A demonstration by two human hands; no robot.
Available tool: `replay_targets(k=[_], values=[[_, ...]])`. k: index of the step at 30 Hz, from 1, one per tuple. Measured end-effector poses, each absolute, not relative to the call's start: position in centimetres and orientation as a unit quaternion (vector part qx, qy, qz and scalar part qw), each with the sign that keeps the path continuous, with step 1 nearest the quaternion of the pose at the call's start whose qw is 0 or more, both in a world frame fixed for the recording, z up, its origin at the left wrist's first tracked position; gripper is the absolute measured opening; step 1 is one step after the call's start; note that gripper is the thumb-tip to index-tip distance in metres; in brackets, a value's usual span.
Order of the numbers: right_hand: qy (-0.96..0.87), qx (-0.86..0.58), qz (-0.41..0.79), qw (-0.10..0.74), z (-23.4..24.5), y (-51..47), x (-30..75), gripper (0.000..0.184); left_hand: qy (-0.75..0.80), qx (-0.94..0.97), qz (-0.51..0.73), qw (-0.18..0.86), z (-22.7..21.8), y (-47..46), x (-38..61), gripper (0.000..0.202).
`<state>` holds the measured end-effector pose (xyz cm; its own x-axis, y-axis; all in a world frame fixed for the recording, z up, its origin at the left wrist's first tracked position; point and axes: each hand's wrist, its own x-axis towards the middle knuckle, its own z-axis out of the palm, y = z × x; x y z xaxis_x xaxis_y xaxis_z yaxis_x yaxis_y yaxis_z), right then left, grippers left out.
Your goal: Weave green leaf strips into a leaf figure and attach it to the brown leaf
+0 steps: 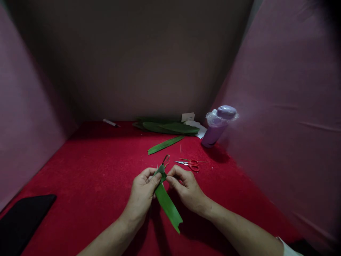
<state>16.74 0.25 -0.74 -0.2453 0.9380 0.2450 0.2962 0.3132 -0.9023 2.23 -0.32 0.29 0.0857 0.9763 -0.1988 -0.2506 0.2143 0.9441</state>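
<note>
1. Left hand (144,185): one, mine. Gripped the folded end of a green leaf (169,206), thumb pressed on top, fingers curled behind.
2. Right hand (188,186): one, mine. Thumb and forefinger were pinched together at the right edge of the fold; whether anything thin lay between them as well, I could not tell.
3. Leaf: one, held between both hands above the cloth. Folded top, long tail slanting down toward me to a ragged end; a thin dark curl (166,159) stood up beyond the fold.
4. Step in hand, as I judged it: shaping and securing the fold. The next move called for a firm left thumb and a small, precise fingertip action on the right.
5. Scissors (194,165): one pair, red handles, just beyond my right hand, blades pointing left; the nearest thing to knock.
6. Thin stick (180,148): one, beyond the scissors.
7. Loose leaf (165,144): one, farther out, ahead of my hands.
8. Leaf pile (170,128): one, near the back wall (146,64).
9. Purple cup (213,136): one, plastic-topped, near the right wall (287,106), which limited that side.
10. Red cloth (93,170): widest room lay left, up to a black slab (29,220) at the near left edge.
</note>
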Motion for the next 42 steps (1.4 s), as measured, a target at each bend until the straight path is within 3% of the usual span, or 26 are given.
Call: replay_targets(k=[11,26,35,42], values=[[-0.692,-0.464,0.365,0.415,-0.8,0.4,16.8,0.015,0.446,0.415,0.439,0.661,0.3,-0.1,1.8,0.022],[-0.56,-0.407,0.588,0.418,-1.4,0.8,16.3,0.018,0.451,0.438,0.458,0.629,-0.2,0.0,1.9,0.018],[-0.638,-0.444,0.465,0.423,-1.8,1.0,17.0,0.013,0.444,0.444,0.449,0.636,-0.2,-0.1,1.8,0.02],[-0.633,-0.437,0.498,0.4,-1.2,0.8,17.0,0.013,0.408,0.455,0.446,0.654,0.2,-0.1,1.8,0.023]])
